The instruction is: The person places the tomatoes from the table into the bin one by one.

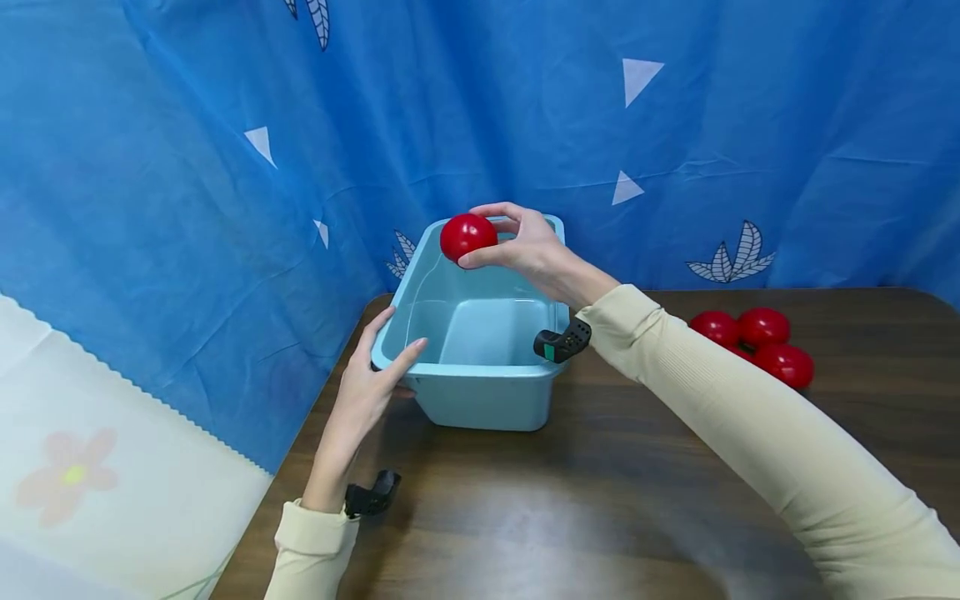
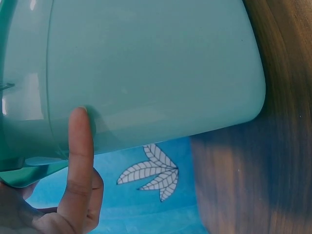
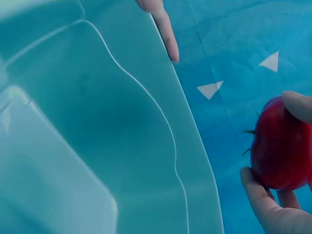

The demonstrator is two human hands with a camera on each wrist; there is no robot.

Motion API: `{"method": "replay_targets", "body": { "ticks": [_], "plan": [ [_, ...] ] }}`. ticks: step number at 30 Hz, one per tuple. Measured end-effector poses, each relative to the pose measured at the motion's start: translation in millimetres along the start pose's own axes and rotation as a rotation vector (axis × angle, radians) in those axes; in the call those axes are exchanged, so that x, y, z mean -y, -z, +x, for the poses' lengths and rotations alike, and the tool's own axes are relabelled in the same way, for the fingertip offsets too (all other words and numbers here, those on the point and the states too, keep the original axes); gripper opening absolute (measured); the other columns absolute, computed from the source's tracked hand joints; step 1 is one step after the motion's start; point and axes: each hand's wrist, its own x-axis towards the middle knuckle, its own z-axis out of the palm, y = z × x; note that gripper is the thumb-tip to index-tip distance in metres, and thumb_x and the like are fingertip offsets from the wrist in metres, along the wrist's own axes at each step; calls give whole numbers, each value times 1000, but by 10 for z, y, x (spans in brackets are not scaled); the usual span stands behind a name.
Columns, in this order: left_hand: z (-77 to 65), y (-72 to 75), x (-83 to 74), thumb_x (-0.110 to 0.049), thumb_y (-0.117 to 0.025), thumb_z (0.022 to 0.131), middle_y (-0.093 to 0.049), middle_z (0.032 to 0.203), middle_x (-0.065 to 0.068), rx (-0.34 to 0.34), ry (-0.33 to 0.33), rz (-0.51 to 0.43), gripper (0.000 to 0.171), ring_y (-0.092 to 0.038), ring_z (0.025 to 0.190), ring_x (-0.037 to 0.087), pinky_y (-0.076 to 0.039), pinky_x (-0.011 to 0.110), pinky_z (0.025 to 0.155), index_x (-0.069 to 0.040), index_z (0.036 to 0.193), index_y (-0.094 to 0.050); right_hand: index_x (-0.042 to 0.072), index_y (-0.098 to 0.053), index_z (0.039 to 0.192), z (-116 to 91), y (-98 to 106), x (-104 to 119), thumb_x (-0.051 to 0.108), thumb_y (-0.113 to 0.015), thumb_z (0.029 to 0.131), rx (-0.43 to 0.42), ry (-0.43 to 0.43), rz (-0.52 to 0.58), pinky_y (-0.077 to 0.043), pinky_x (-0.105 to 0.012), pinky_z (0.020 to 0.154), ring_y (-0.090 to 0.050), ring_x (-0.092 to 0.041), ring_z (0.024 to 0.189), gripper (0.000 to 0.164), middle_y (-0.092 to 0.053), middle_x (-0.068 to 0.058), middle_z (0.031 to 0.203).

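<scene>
Two hands, both engaged. Right hand: thumb and fingers curled round one red tomato, gripping it from its right side. Position of tomato: raised, at the far left part of a light-blue rectangular basin, overlapping the rim line as seen from the head; its exact height over the rim cannot be judged. Right wrist view shows thin green stem leaves on the side facing the basin.

Left hand: grips the near left corner of the basin, one digit over the rim, others along the outside. Left wrist view gives one straight finger with its tip touching the outer wall.

Basin stands upright on a dark wood-grain counter, near the counter's left edge. More red tomatoes to the right, beyond the right forearm: three plainly seen, part of a fourth among them, grouped close together, well apart from the basin.

Also noted: pale yellow sleeves; black wrist units, one per arm; blue curtain behind, printed with white triangles and leaves; white cloth at left, with a pink flower print.
</scene>
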Motion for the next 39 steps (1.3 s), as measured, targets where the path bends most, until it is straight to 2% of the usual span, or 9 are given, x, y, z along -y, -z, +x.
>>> {"method": "replay_targets", "body": {
  "ticks": [8, 20, 29, 33, 36, 39],
  "plan": [
    [23, -77, -44, -44, -69, 100, -40, 158, 15, 8, -11, -6, 79, -57, 124, 42, -65, 48, 81, -27, 166, -28, 15, -53, 149, 86, 69, -39, 2, -86, 83, -9, -44, 11, -59, -45, 100, -46, -30, 136, 74, -49, -10, 149],
    [14, -72, -23, -44, -69, 101, -41, 157, 16, 9, -14, -13, 77, -60, 118, 41, -66, 45, 77, -29, 165, -29, 10, -51, 149, 89, 127, -57, -2, -80, 89, -6, -63, 179, -56, -45, 105, -49, -32, 134, 68, -51, -13, 147],
    [5, -64, -13, -42, -69, 102, -42, 155, 17, 5, -9, -14, 76, -61, 117, 41, -65, 32, 69, -29, 165, -29, 9, -49, 150, 77, 138, -66, -4, -78, 89, -1, -74, 206, -55, -47, 106, -47, -33, 136, 69, -49, -13, 149],
    [8, -54, -3, -41, -68, 102, -42, 154, 17, 4, -8, -9, 75, -61, 116, 41, -66, 37, 72, -30, 165, -29, 9, -50, 151, 71, 157, -67, -3, -77, 90, 1, -88, 207, -54, -50, 107, -47, -33, 137, 67, -49, -14, 151],
    [9, -36, 5, -42, -69, 101, -42, 154, 17, 2, -4, -5, 75, -61, 115, 41, -66, 41, 76, -31, 165, -29, 9, -52, 150, 64, 176, -60, -1, -77, 91, 8, -83, 208, -54, -53, 107, -52, -34, 134, 65, -51, -15, 150],
    [1, -8, 7, -43, -69, 101, -42, 153, 16, 0, 4, -3, 76, -62, 114, 40, -66, 39, 76, -32, 165, -29, 10, -52, 150, 45, 187, -48, -1, -77, 92, 24, -60, 206, -54, -52, 107, -60, -33, 128, 63, -53, -15, 149]
  ]
}}
